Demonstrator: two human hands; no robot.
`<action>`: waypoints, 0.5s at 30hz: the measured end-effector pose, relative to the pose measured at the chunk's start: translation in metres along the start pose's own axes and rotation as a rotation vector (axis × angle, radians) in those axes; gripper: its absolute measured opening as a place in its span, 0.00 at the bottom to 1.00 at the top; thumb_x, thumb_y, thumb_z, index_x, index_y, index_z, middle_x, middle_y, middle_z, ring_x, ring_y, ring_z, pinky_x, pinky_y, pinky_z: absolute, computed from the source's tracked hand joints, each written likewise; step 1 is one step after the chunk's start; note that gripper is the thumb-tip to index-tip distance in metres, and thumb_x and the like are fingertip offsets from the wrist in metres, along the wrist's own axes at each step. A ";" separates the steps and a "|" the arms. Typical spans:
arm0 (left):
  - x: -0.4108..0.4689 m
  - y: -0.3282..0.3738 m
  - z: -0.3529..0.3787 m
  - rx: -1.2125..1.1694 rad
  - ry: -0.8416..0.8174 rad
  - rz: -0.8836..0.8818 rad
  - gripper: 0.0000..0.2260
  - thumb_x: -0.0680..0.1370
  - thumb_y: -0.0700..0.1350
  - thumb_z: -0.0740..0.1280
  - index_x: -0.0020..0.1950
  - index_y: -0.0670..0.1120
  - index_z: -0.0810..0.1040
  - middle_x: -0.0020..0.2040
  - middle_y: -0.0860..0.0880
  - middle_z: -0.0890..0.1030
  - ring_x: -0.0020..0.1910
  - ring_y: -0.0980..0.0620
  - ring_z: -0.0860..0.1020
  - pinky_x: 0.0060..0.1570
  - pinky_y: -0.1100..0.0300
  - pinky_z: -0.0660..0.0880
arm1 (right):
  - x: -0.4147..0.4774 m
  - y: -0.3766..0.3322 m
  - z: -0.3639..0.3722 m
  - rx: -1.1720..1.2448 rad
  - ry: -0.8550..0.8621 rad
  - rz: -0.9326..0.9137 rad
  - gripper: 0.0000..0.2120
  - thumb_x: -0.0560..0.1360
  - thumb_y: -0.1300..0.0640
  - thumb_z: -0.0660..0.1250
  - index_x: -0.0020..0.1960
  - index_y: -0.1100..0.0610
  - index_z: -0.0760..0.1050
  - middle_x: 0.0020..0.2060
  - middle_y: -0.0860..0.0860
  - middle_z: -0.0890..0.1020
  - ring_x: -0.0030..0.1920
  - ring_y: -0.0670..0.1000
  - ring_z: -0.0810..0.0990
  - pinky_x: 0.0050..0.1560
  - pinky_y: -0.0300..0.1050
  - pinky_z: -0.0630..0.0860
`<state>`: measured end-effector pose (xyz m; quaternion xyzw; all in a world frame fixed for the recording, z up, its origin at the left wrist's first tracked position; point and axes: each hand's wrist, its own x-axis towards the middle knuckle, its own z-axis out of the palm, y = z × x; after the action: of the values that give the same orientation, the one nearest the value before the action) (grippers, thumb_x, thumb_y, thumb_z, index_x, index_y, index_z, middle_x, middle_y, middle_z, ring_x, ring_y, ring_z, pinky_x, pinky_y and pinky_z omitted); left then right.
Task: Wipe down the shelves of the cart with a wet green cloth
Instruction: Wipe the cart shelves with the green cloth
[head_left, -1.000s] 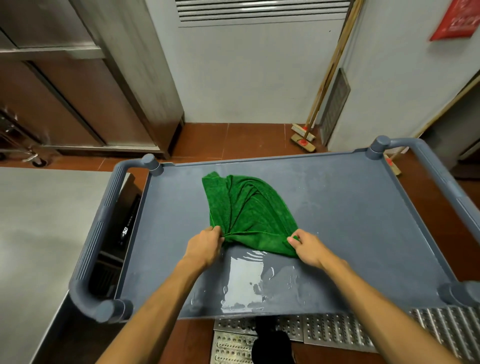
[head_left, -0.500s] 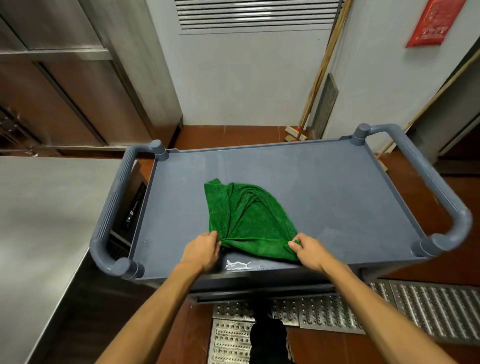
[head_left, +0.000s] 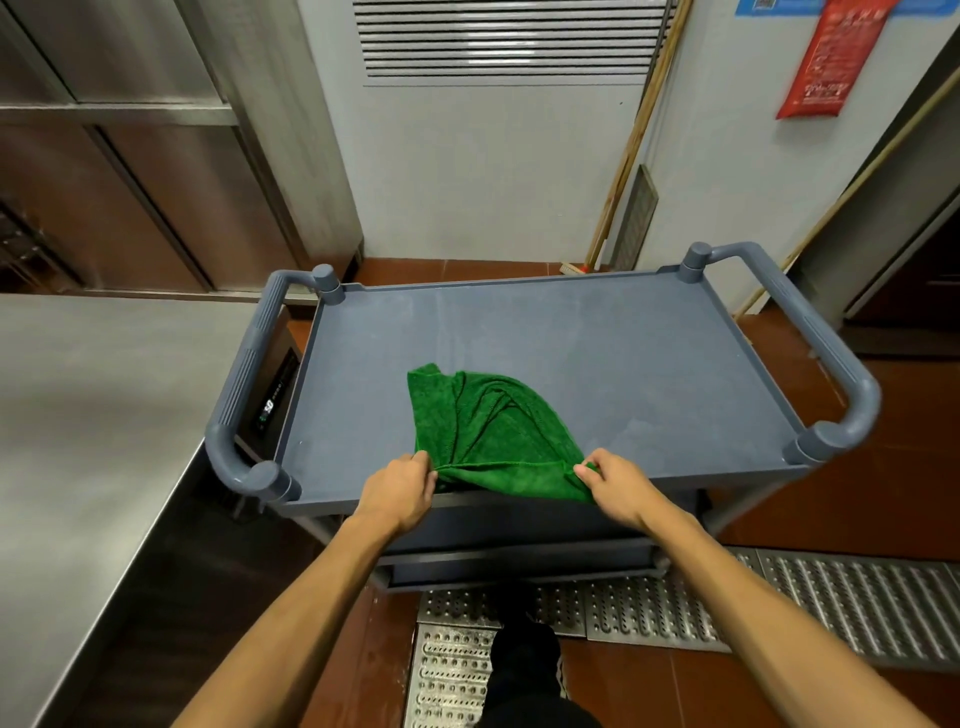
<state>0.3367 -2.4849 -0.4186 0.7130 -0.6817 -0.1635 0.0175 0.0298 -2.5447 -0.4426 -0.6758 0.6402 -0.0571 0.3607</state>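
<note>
Pale wall (head_left: 493, 171) with a slatted vent (head_left: 509, 39) at the back, red-brown floor tiles (head_left: 857, 493) below it, steel cabinet doors (head_left: 156, 171) off to the left. Nearer, a long steel counter (head_left: 88, 415) filling the left edge. Mid-view, a grey-blue cart (head_left: 597, 353) with a looped handle at each end, left handle (head_left: 244, 384) close beside the counter, right handle (head_left: 810, 332) on the far side. Under the top shelf, the edge of a lower shelf (head_left: 519, 564), mostly hidden by the shelf above and by both forearms. Perforated metal floor grates (head_left: 831, 603) under the cart's near side and away to the right. Wooden broom handles (head_left: 631, 140) leaning on the wall behind the far right corner; a red pouch (head_left: 826, 57) hanging high on the right. A dark shoe (head_left: 524, 654) on the grate near the bottom edge. A small lit panel (head_left: 272, 400) showing through the left handle's loop.

On the near half of the top shelf, a green cloth (head_left: 483, 431) bunched into a fan, near hem draped over the shelf's near rim. Pinching the hem's left end, the left hand (head_left: 400, 491), fingers curled round the fabric; pinching the right end between thumb and fingers, the right hand (head_left: 618, 483); hem pulled taut between the two.

Against a second ago: cloth dragged from mid-shelf back to the near rim, both grips the same; wet sheen on the shelf's near strip no longer in sight; cart seen from further back
</note>
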 end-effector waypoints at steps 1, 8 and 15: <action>-0.004 0.001 -0.001 0.003 0.003 -0.001 0.12 0.84 0.49 0.55 0.56 0.42 0.73 0.56 0.40 0.80 0.53 0.39 0.78 0.50 0.49 0.75 | -0.004 -0.001 -0.001 0.006 0.013 -0.004 0.08 0.82 0.46 0.60 0.46 0.49 0.69 0.42 0.49 0.78 0.42 0.50 0.76 0.41 0.46 0.67; -0.028 0.004 -0.010 0.013 0.054 0.007 0.13 0.83 0.50 0.55 0.52 0.43 0.72 0.53 0.39 0.81 0.50 0.38 0.79 0.45 0.50 0.72 | -0.023 -0.011 -0.005 0.039 0.094 -0.047 0.09 0.82 0.48 0.59 0.47 0.51 0.70 0.41 0.50 0.77 0.44 0.54 0.75 0.42 0.46 0.66; -0.042 -0.005 -0.026 -0.009 0.075 -0.030 0.13 0.81 0.53 0.57 0.47 0.44 0.72 0.47 0.40 0.82 0.46 0.38 0.78 0.39 0.53 0.68 | -0.028 -0.033 -0.016 0.070 0.180 -0.128 0.10 0.82 0.50 0.61 0.52 0.56 0.75 0.49 0.59 0.82 0.52 0.60 0.79 0.44 0.44 0.65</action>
<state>0.3472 -2.4483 -0.3858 0.7288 -0.6688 -0.1399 0.0438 0.0432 -2.5283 -0.4015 -0.6946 0.6230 -0.1628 0.3207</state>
